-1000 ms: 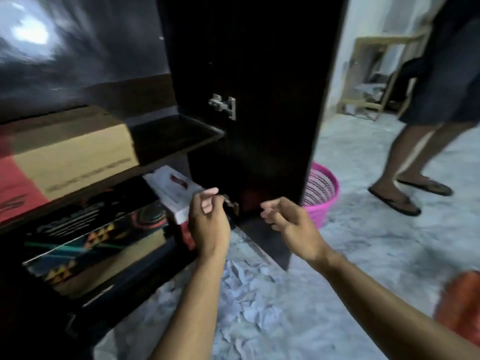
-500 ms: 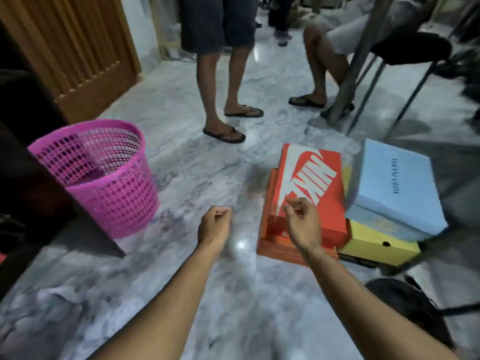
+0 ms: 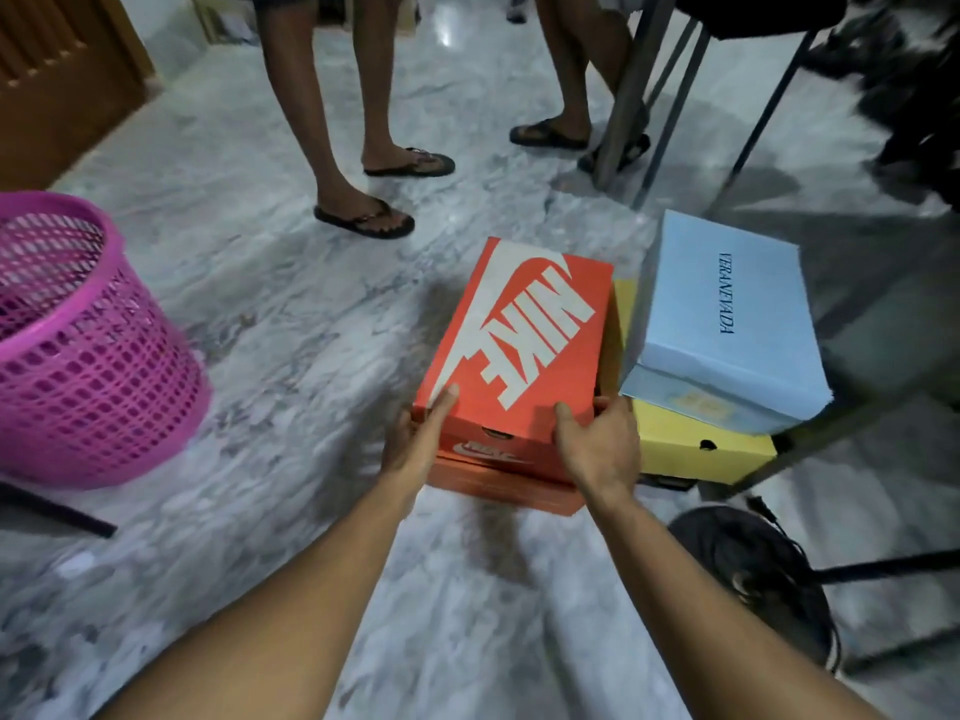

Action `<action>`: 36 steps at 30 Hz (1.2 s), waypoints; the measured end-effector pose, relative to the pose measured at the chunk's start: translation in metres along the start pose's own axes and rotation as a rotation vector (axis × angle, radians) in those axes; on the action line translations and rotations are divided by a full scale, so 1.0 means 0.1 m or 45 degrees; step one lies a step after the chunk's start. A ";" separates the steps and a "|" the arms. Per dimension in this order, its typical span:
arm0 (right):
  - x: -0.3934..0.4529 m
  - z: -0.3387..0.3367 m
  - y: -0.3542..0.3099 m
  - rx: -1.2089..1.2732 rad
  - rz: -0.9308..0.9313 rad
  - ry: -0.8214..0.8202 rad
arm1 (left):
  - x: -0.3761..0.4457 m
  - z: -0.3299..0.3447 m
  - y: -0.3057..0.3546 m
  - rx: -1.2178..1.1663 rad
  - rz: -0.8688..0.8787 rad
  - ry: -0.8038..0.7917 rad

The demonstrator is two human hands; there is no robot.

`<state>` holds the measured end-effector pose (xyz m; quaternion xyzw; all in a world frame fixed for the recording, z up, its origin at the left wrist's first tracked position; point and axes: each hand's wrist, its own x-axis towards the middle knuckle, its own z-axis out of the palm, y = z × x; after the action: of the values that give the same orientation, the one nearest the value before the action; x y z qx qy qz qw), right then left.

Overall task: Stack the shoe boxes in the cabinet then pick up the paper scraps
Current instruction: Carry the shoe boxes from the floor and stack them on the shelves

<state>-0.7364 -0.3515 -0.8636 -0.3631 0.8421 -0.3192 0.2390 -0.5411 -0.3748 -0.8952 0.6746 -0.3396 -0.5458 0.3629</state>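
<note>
An orange Nike shoe box [image 3: 519,335] lies on top of a second orange box [image 3: 509,488] on the marble floor. My left hand [image 3: 418,439] grips its near left corner, thumb on the lid. My right hand [image 3: 597,444] grips its near right corner. Beside it on the right, a light blue shoe box [image 3: 727,324] rests on a yellow shoe box [image 3: 696,444]. The cabinet and the paper scraps are out of view.
A pink mesh basket [image 3: 78,356] stands at the left. A person's legs in sandals [image 3: 363,215] stand just beyond the boxes; another person sits on a chair [image 3: 649,96] farther back. A dark round object [image 3: 753,579] and metal legs lie at the right.
I turned away from the cabinet to the floor stack. My hands, loosely closed half a second ago, reached forward and now clasp the top orange box at both near corners.
</note>
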 end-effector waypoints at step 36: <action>-2.79 -0.15 -2.46 0.606 -0.749 -1.679 | -2.70 -4.34 0.72 -0.496 0.533 0.222</action>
<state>-0.4597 -0.2636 -0.6310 -0.6268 0.3019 -0.2597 0.6698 -0.1657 -0.1292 -0.6395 0.5520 -0.3278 -0.4539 0.6180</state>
